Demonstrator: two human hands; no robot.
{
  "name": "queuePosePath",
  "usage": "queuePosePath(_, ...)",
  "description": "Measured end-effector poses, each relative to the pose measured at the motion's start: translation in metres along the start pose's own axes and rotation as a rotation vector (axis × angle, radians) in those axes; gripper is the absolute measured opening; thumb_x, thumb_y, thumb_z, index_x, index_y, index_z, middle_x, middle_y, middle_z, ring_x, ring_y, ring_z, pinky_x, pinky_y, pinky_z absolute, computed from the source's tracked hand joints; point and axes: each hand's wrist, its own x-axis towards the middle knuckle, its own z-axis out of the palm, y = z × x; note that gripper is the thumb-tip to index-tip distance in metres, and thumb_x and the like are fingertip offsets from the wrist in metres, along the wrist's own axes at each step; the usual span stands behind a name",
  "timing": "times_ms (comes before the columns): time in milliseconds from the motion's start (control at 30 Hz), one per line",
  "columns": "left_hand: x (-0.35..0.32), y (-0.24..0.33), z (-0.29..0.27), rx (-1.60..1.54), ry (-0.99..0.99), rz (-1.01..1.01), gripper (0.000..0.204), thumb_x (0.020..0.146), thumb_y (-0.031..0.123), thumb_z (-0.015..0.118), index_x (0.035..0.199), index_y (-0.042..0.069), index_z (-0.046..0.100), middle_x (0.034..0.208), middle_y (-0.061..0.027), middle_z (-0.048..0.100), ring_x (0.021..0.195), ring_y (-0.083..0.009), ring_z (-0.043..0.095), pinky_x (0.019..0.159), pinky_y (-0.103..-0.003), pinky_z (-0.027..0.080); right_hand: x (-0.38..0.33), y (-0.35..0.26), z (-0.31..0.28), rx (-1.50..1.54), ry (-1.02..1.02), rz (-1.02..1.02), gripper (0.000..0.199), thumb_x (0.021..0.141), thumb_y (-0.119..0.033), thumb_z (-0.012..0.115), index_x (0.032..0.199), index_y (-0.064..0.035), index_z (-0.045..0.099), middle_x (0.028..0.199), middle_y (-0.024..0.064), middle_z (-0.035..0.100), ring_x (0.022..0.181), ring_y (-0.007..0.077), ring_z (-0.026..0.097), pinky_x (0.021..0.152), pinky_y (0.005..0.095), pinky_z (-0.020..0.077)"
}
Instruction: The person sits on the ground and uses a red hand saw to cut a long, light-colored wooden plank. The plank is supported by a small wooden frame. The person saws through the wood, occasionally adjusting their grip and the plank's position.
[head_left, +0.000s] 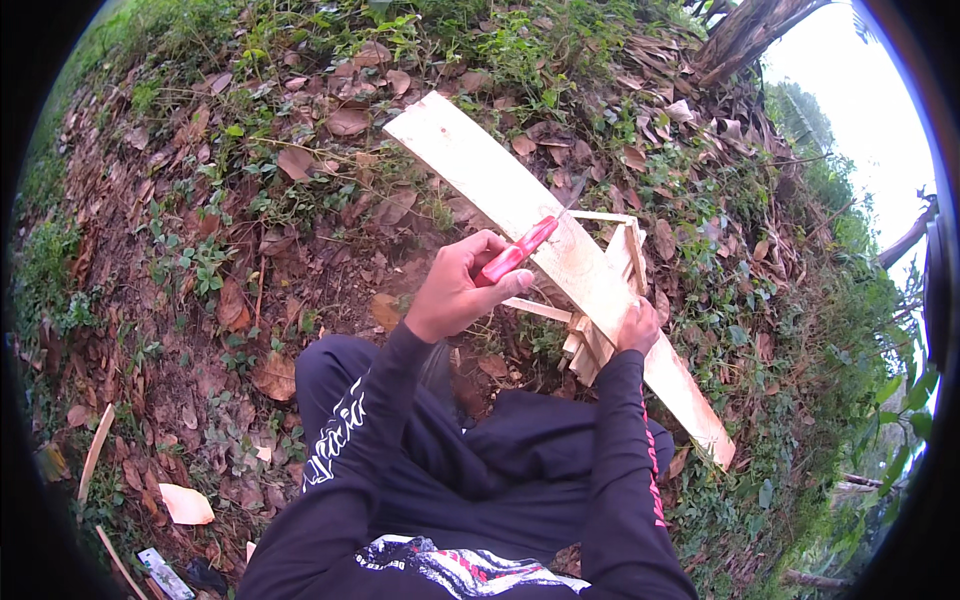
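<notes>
Dark long sleeves up close, left hand [462, 285] fingers clamped round a red-handled knife [518, 250], right hand [637, 326] gripping the pale plank [500, 185] edge, small wooden frame [615, 290] beneath, leaf-strewn ground [230, 250].

Clothing, as I see it from the head camera: black long-sleeved top, sleeves reaching the wrists. Left sleeve [350, 440] carries white script lettering along the forearm. Right sleeve [625, 470] carries a red marking down its outer edge. Dark trousers. Chest shows a white, black and red print. Both hands [462, 285] bare, no gloves.
</notes>
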Motion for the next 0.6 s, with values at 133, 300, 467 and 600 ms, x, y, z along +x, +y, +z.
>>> queuePosePath(133,-0.011,0.012,0.038,0.303,-0.111,0.148,0.044,0.080,0.025,0.079,0.107,-0.003,0.056,0.076,-0.0097,0.065,0.067,-0.0133,0.062,0.062,-0.028,0.050,0.001,0.002,0.002,-0.010,0.000,0.014,0.032,0.090,-0.025,0.055,0.112,-0.0052,0.066,0.111,0.0154,0.066,0.108,0.0337,0.059,0.096,0.0445,0.0439)
queuePosePath(300,-0.035,-0.014,0.096,0.551,-0.017,0.325,0.041,0.080,0.022,0.076,0.105,-0.004,0.055,0.075,-0.0210,0.064,0.067,-0.0358,0.067,0.061,-0.038,0.052,-0.002,0.000,0.000,-0.054,-0.003,0.014,0.033,0.092,-0.026,0.052,0.114,-0.0064,0.066,0.113,0.0149,0.066,0.109,0.0331,0.060,0.096,0.0428,0.0450)
queuePosePath(467,-0.031,0.020,0.069,0.493,0.099,0.387,0.036,0.082,0.020,0.076,0.104,-0.003,0.058,0.073,-0.0185,0.064,0.061,-0.0297,0.066,0.057,-0.035,0.051,-0.002,-0.004,-0.001,-0.033,-0.008,0.023,0.033,0.089,-0.025,0.055,0.113,-0.0059,0.066,0.113,0.0143,0.066,0.109,0.0324,0.059,0.096,0.0443,0.0431)
queuePosePath(600,-0.028,0.068,0.055,0.422,0.186,0.411,0.032,0.085,0.016,0.073,0.105,-0.004,0.058,0.066,-0.0074,0.063,0.053,-0.0125,0.060,0.050,-0.026,0.047,-0.006,-0.001,0.000,-0.040,-0.023,0.037,0.034,0.088,-0.024,0.056,0.114,-0.0061,0.066,0.116,0.0126,0.065,0.111,0.0315,0.058,0.098,0.0432,0.0420)
